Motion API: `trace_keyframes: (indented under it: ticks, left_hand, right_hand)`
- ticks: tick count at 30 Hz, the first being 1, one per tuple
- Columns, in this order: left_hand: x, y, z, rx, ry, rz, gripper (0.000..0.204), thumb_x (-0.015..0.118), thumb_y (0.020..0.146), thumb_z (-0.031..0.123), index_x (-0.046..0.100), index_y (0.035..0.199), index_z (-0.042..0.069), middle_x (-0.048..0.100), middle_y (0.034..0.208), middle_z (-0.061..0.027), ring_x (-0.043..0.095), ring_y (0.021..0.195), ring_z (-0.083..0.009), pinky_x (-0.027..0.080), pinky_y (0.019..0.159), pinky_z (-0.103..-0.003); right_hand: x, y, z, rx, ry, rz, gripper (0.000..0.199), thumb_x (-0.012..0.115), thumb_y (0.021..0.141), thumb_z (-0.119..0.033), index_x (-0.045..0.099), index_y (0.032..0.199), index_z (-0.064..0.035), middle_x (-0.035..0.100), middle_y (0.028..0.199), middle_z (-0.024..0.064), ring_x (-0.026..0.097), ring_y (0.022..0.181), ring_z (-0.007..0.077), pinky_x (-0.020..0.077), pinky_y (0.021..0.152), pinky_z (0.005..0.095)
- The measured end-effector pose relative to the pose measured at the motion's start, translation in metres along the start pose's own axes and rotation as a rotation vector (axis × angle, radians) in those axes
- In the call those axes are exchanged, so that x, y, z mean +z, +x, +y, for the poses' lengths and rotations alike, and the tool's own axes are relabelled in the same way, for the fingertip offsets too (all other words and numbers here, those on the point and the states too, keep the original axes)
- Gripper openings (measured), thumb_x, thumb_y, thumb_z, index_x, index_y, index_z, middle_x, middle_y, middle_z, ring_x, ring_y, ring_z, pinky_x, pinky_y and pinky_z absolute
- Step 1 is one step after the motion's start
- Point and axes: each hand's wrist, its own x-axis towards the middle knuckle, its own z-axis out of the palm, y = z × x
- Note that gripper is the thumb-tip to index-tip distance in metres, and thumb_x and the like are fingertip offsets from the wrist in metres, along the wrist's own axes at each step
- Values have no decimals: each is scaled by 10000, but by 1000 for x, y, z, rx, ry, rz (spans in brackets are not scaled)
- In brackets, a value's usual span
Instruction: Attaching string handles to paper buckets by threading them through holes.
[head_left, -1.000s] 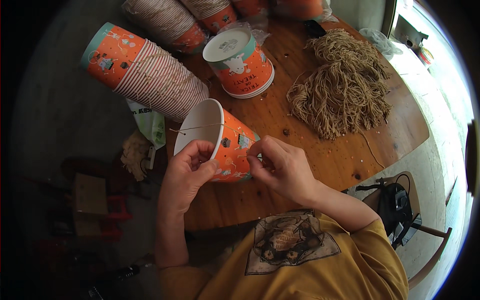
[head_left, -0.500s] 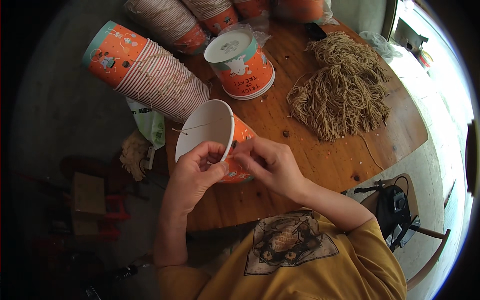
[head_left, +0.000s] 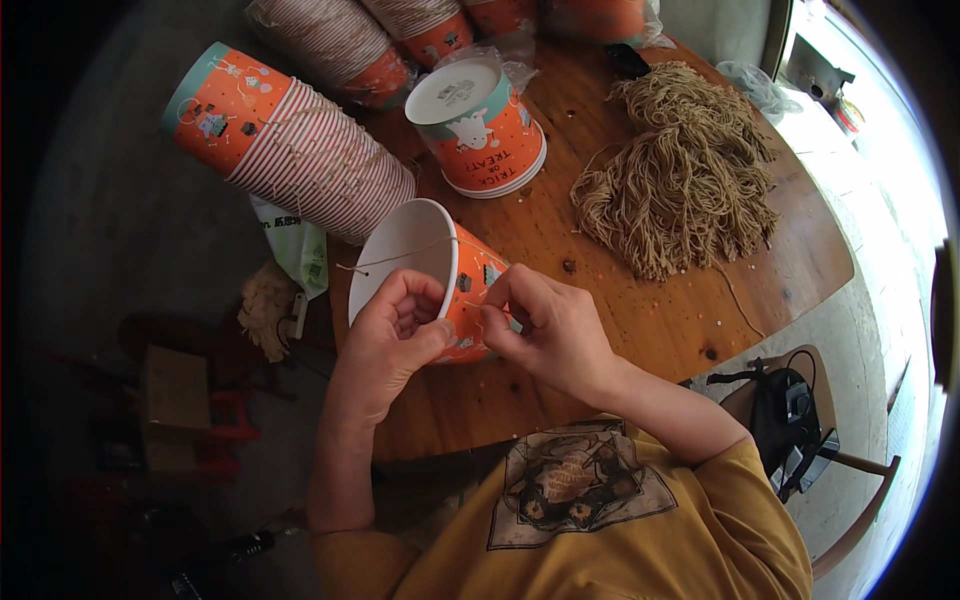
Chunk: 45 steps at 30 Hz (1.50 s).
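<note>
An orange paper bucket (head_left: pixel 473 262) with a white inside lies tilted near the table's front edge, its mouth facing left. My left hand (head_left: pixel 385 335) is closed on its near rim, fingers inside and thumb outside. A thin tan cord (head_left: pixel 405 256) with a knotted end crosses the bucket's mouth. Against the printed outer wall, my right hand (head_left: pixel 555 325) pinches a short bit of tan cord between thumb and forefinger. Where that bit passes through or along the wall is hard to see.
A leaning stack of nested buckets (head_left: pixel 300 150) with cords stands behind left. Beyond my bucket, another bucket (head_left: pixel 490 150) sits upside down. A heap of tan cords (head_left: pixel 685 170) covers the table's right side. Bagged stacks (head_left: pixel 335 45) line the back. A chair (head_left: pixel 850 460) is at right.
My right hand has drawn slightly right, away from the rim, and its fingers have curled more. The cord across the mouth has shifted a little. My left hand stays at the rim.
</note>
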Motion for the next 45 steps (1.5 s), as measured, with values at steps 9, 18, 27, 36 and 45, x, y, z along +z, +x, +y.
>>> trace_keyframes:
  ticks: [9, 18, 27, 36, 45]
  left_hand:
    - [6, -1, 0, 9, -7, -41, 311, 580, 835, -6, 510, 1138, 10, 575, 947, -18, 542, 844, -55, 464, 771, -212]
    - [12, -1, -5, -5, 14, -104, 352, 553, 865, 7, 503, 1214, -4, 587, 984, -33, 551, 891, -72, 456, 842, -229]
    - [22, 18, -31, 80, 117, -140, 86, 512, 938, 68, 540, 954, -12, 617, 874, -42, 578, 771, -88, 485, 714, -245]
    - [21, 22, -33, 203, 240, -4, 77, 522, 915, 75, 512, 923, -1, 595, 860, -47, 564, 776, -93, 480, 707, -257]
    - [25, 30, -23, 155, -137, -85, 134, 460, 975, 173, 501, 956, 48, 613, 938, -47, 548, 835, -75, 465, 733, -234]
  right_hand:
    - [-1, 2, -2, 31, -54, -55, 135, 657, 801, -98, 536, 803, -37, 596, 692, 92, 622, 621, 205, 486, 566, 311]
    - [-2, 0, 1, 39, -98, -68, 137, 654, 802, -110, 533, 802, -46, 604, 711, 88, 625, 621, 228, 485, 549, 323]
    - [-19, -11, 6, 99, -89, -128, 165, 635, 811, -142, 503, 834, -46, 610, 762, 122, 628, 664, 320, 502, 564, 406]
    - [-76, 14, 9, -327, -379, -363, 114, 691, 774, -105, 588, 821, -85, 533, 727, 38, 563, 756, 205, 426, 827, 381]
    - [-87, 39, 1, -208, -145, -585, 126, 668, 802, -153, 564, 769, -90, 585, 816, 23, 581, 849, 205, 284, 1042, 426]
